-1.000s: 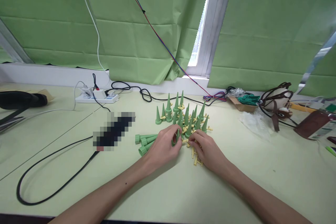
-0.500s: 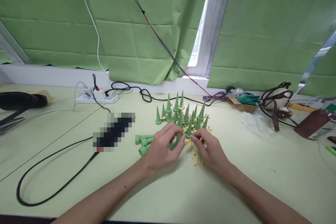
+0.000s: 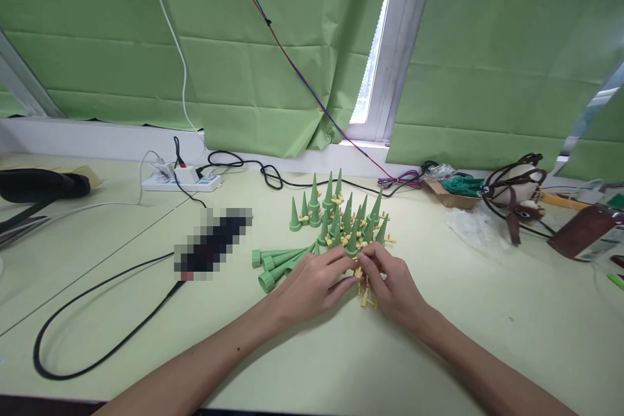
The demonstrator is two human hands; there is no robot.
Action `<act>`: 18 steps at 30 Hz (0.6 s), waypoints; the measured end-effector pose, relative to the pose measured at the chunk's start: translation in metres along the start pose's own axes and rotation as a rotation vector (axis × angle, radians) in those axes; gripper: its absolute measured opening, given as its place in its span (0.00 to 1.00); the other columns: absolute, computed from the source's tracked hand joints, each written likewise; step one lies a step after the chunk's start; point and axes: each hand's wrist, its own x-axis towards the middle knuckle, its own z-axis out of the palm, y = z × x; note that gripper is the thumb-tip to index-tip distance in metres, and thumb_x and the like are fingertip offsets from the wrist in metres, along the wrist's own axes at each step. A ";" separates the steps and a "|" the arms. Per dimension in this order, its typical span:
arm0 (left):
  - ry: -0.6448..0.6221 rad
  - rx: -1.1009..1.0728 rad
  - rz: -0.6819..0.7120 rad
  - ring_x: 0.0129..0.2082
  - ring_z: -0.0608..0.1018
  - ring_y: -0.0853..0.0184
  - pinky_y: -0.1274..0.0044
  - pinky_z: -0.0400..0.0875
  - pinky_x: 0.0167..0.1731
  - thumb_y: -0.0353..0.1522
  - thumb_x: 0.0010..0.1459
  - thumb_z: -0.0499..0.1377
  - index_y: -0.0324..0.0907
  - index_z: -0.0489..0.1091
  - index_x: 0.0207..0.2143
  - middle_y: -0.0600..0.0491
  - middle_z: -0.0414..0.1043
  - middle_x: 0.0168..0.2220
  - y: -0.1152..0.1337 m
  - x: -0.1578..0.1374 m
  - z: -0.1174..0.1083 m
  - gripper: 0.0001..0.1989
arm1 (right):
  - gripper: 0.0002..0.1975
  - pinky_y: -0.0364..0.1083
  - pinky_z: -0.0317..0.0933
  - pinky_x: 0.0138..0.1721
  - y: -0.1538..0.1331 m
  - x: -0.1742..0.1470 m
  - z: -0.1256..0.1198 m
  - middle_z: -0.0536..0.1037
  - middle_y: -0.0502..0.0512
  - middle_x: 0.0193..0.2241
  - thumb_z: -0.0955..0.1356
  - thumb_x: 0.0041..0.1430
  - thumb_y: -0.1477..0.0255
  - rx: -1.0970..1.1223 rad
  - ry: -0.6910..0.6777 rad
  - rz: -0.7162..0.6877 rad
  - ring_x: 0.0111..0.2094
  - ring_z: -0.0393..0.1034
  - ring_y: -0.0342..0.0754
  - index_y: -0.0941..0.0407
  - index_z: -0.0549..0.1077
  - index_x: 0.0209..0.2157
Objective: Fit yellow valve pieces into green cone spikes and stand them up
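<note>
My left hand and my right hand meet just in front of a cluster of green plastic spikes. Between the fingertips of both hands is a small yellow plastic fitting, partly covered by the fingers. Below the fingertips, several loose yellow T-shaped fittings lie on the table. Many of the spikes stand point up, with yellow fittings sticking out near their bases. Beside my left hand lie several longer green cones on their sides, open ends toward the left.
Left of the hands is a blurred dark device with a looping black cable. A white power strip sits by the wall. Toward the right are a cardboard box, clear plastic wrap and a brown bottle.
My left hand has moved right, away from the spikes, and its fingers have closed at the yellow fitting by my right fingertips. My right hand stays nearly in place.
</note>
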 end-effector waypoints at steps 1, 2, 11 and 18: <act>-0.001 0.003 0.003 0.30 0.73 0.68 0.78 0.63 0.26 0.33 0.69 0.51 0.41 0.69 0.41 0.51 0.70 0.34 0.000 0.000 0.000 0.08 | 0.12 0.42 0.61 0.25 0.000 0.000 0.000 0.67 0.46 0.23 0.58 0.72 0.67 0.004 -0.005 0.002 0.22 0.65 0.43 0.53 0.62 0.33; 0.001 0.007 0.006 0.29 0.73 0.68 0.78 0.63 0.25 0.33 0.68 0.51 0.41 0.69 0.41 0.51 0.70 0.34 0.000 -0.001 0.000 0.08 | 0.11 0.42 0.61 0.25 0.000 0.000 0.000 0.67 0.46 0.22 0.58 0.72 0.68 0.005 -0.006 0.002 0.22 0.65 0.43 0.53 0.62 0.32; 0.074 0.022 0.015 0.28 0.72 0.69 0.79 0.61 0.23 0.29 0.67 0.52 0.40 0.70 0.37 0.52 0.70 0.32 0.000 -0.001 0.001 0.08 | 0.07 0.43 0.68 0.28 -0.009 -0.002 -0.003 0.76 0.54 0.32 0.61 0.70 0.69 -0.025 -0.015 -0.083 0.28 0.71 0.45 0.55 0.69 0.43; 0.118 0.013 -0.012 0.28 0.73 0.69 0.79 0.63 0.24 0.30 0.67 0.53 0.40 0.71 0.36 0.52 0.71 0.31 -0.001 0.000 0.003 0.08 | 0.09 0.43 0.67 0.23 -0.014 -0.001 -0.003 0.78 0.56 0.32 0.62 0.68 0.70 -0.067 -0.009 -0.119 0.26 0.70 0.46 0.56 0.70 0.46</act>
